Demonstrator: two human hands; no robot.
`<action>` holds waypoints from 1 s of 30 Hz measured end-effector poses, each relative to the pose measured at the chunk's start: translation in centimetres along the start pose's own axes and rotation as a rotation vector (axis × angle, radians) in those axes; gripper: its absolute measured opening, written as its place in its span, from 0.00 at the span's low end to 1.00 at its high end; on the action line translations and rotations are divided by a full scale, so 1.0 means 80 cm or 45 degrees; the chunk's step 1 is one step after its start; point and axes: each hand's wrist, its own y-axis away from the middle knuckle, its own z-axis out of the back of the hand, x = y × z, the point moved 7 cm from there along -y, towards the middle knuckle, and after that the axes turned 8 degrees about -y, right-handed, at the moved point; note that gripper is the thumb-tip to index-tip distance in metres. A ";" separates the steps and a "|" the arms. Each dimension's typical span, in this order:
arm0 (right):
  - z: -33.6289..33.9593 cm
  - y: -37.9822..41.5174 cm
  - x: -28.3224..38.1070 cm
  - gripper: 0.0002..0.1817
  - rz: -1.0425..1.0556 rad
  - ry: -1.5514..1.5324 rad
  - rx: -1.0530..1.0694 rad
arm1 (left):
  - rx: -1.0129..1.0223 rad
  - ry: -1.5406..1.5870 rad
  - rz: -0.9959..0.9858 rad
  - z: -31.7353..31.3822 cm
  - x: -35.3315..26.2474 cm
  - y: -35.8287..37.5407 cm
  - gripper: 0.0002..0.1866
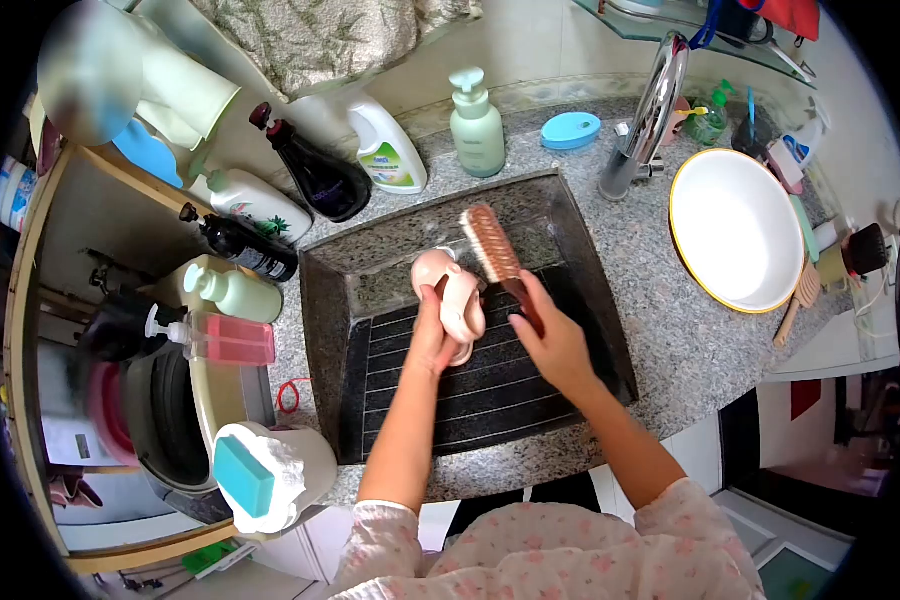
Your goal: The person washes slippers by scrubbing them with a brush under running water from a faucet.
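Observation:
Over the dark stone sink [594, 290], my left hand [429, 338] is closed around a pale pink shoe [461, 305]. Its rounded toe end points up toward the back of the sink, and my fingers hide part of it. My right hand [554, 342] grips the handle of a wooden brush [491, 243] with pale bristles. The brush head is tilted upward, just right of the shoe, with its bristle side facing left toward it. Whether the bristles touch the shoe is hard to tell. Below both hands lies the black ribbed sink bottom [400, 410].
A chrome faucet [660, 90] stands at the back right, near a white basin [738, 235] with a yellow rim. Several bottles, including a green pump bottle [478, 130], line the back and left. A blue sponge [245, 476] rests on a foam-topped white container [315, 465].

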 end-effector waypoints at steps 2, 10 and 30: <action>0.018 0.009 -0.004 0.31 0.008 0.108 0.042 | -0.091 -0.373 -0.235 0.005 -0.037 -0.002 0.40; 0.050 0.049 -0.029 0.29 -0.212 0.114 0.024 | -0.032 -0.563 -0.323 -0.019 -0.045 -0.024 0.40; -0.047 0.006 -0.019 0.28 0.317 0.865 0.099 | -0.358 0.124 -0.048 -0.007 -0.003 -0.057 0.31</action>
